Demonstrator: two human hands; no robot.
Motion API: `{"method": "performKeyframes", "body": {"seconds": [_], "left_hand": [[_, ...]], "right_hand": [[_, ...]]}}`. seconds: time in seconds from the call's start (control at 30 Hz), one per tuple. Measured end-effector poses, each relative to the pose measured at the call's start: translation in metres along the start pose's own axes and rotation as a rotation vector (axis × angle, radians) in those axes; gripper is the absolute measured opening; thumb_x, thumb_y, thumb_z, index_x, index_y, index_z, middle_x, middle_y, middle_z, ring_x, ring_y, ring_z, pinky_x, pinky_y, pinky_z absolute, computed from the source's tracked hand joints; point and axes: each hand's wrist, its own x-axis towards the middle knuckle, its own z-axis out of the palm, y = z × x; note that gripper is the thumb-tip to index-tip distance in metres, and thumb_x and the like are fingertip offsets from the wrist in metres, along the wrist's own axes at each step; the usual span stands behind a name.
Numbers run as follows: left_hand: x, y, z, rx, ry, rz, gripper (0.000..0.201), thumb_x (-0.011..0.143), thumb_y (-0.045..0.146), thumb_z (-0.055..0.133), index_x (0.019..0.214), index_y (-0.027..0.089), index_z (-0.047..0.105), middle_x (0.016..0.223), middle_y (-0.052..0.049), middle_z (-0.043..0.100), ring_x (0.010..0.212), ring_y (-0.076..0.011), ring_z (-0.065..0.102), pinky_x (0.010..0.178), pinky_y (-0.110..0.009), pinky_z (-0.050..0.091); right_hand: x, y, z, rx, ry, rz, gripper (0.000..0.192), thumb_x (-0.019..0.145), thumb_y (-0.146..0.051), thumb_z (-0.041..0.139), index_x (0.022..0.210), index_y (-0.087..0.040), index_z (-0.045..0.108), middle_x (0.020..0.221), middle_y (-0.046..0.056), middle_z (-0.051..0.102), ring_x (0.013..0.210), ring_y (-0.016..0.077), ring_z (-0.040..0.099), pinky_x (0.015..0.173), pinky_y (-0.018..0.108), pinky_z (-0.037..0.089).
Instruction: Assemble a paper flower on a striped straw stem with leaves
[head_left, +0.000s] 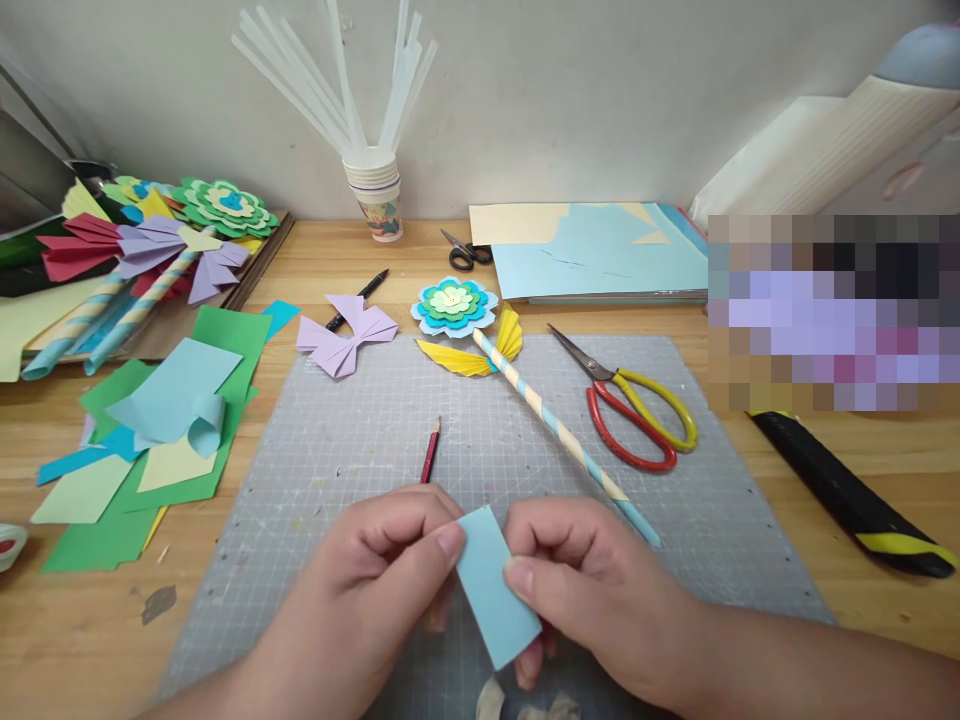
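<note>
A small light blue paper rectangle (498, 590) is held tilted above the grey cutting mat (322, 440). My left hand (390, 575) pinches its upper left edge between thumb and fingers. On the opposite long edge, my right hand (581, 585) grips it the same way, with fingertips partly hidden behind the paper. Just beyond my left hand lies a dark red pencil (430, 452), its lower end covered. A paper flower (454, 306) with a striped stem (555, 425) and yellow pleated leaves (457, 358) rests past my right hand.
Large scissors (637, 410) with red and yellow handles lie on the mat's right. A lilac paper bow (349, 335) and black pen (375, 285) sit at its far left. Paper scraps (172, 400), a cup of glue sticks (379, 200), small scissors (466, 252) and a black-yellow cutter (840, 490) surround it.
</note>
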Motion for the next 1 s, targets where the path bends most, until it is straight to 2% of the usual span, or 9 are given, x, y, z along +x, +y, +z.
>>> {"method": "performKeyframes", "body": {"seconds": [0.1, 0.2, 0.33, 0.53, 0.73, 0.9, 1.0], "left_hand": [[0.0, -0.002, -0.002, 0.017, 0.0, -0.057, 0.046, 0.089, 0.046, 0.047, 0.054, 0.017, 0.05, 0.057, 0.001, 0.048, 0.052, -0.0096, 0.042, 0.046, -0.021, 0.031], [0.001, -0.002, 0.001, -0.065, -0.015, -0.122, 0.048, 0.089, 0.053, 0.044, 0.059, 0.017, 0.055, 0.051, 0.003, 0.045, 0.047, -0.0088, 0.036, 0.044, -0.021, 0.027], [0.003, 0.001, 0.008, -0.167, -0.042, -0.14, 0.032, 0.077, 0.047, 0.065, 0.066, 0.018, 0.059, 0.057, 0.002, 0.054, 0.05, -0.0087, 0.04, 0.048, -0.019, 0.031], [0.004, 0.005, 0.011, -0.132, -0.031, -0.091, 0.04, 0.079, 0.044, 0.062, 0.051, 0.019, 0.048, 0.048, 0.003, 0.047, 0.049, -0.0095, 0.038, 0.049, -0.02, 0.034], [0.005, 0.006, 0.012, -0.096, -0.048, -0.109, 0.026, 0.078, 0.037, 0.065, 0.06, 0.019, 0.057, 0.054, 0.002, 0.055, 0.05, -0.0095, 0.04, 0.048, -0.02, 0.032], [0.003, 0.004, 0.014, -0.016, -0.046, -0.037, 0.027, 0.083, 0.037, 0.058, 0.062, 0.02, 0.058, 0.051, 0.004, 0.048, 0.048, -0.0098, 0.034, 0.046, -0.02, 0.03], [0.003, 0.004, 0.014, 0.026, -0.057, 0.015, 0.032, 0.087, 0.033, 0.052, 0.057, 0.02, 0.054, 0.048, 0.005, 0.042, 0.046, -0.0093, 0.03, 0.049, -0.02, 0.034]], "right_hand": [[0.0, 0.0, 0.002, 0.027, -0.062, 0.038, 0.031, 0.074, -0.046, 0.059, 0.063, -0.02, 0.046, 0.048, -0.004, 0.051, 0.04, 0.0081, 0.048, 0.045, 0.021, 0.038], [0.0, -0.001, 0.003, 0.007, -0.01, 0.022, 0.03, 0.075, -0.044, 0.058, 0.062, -0.019, 0.046, 0.051, -0.004, 0.052, 0.042, 0.0083, 0.05, 0.047, 0.022, 0.04], [0.0, -0.001, 0.002, -0.065, 0.096, -0.049, 0.029, 0.078, -0.041, 0.057, 0.062, -0.019, 0.048, 0.053, -0.003, 0.053, 0.048, 0.0097, 0.053, 0.051, 0.023, 0.043], [-0.001, 0.001, 0.001, -0.053, 0.113, -0.081, 0.029, 0.081, -0.039, 0.056, 0.062, -0.02, 0.049, 0.054, -0.002, 0.056, 0.05, 0.0104, 0.055, 0.053, 0.023, 0.045], [0.001, -0.001, 0.0, -0.058, 0.174, -0.093, 0.026, 0.081, -0.04, 0.054, 0.065, -0.019, 0.052, 0.053, -0.001, 0.058, 0.05, 0.0114, 0.057, 0.052, 0.024, 0.045], [0.0, -0.001, 0.0, -0.068, 0.199, -0.103, 0.027, 0.084, -0.039, 0.052, 0.065, -0.02, 0.051, 0.053, -0.001, 0.06, 0.051, 0.0118, 0.058, 0.055, 0.025, 0.046], [-0.001, 0.0, 0.0, -0.07, 0.2, -0.102, 0.027, 0.084, -0.039, 0.052, 0.064, -0.02, 0.051, 0.053, -0.001, 0.06, 0.051, 0.0119, 0.058, 0.055, 0.025, 0.047]]}}
